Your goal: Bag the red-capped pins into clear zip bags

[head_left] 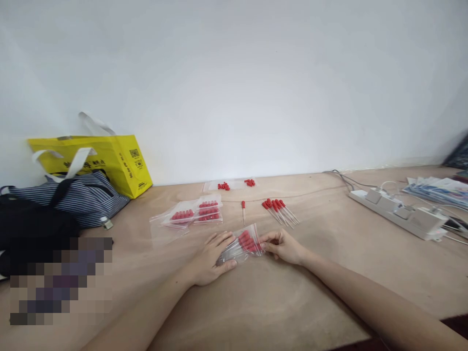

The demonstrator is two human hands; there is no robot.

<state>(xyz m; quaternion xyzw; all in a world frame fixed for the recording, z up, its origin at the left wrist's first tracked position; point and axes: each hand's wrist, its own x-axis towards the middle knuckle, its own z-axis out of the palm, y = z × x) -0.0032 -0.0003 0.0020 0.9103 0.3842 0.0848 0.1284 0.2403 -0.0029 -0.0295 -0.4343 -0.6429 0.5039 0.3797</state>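
Note:
A clear zip-lock bag (234,251) with several red-bulbed droppers (249,241) in it lies on the table before me. My left hand (214,258) rests over the tube end of the bag, fingers stretched out flat and thumb along the near edge. At the other end, my right hand (281,246) pinches the bag's red-lined zip edge between thumb and fingers. Just beyond the bag lies a single loose dropper (243,206). A fan of loose droppers (277,204) lies farther right. To the left are filled dropper bags (208,211), overlapping one another.
Near the wall lies another clear bag (236,185) with red bulbs. A power strip (397,215) with plugs and cables sits right, beside printed papers (438,189). A yellow bag (126,165), a striped bag (97,200) and a black bag (32,224) crowd the left.

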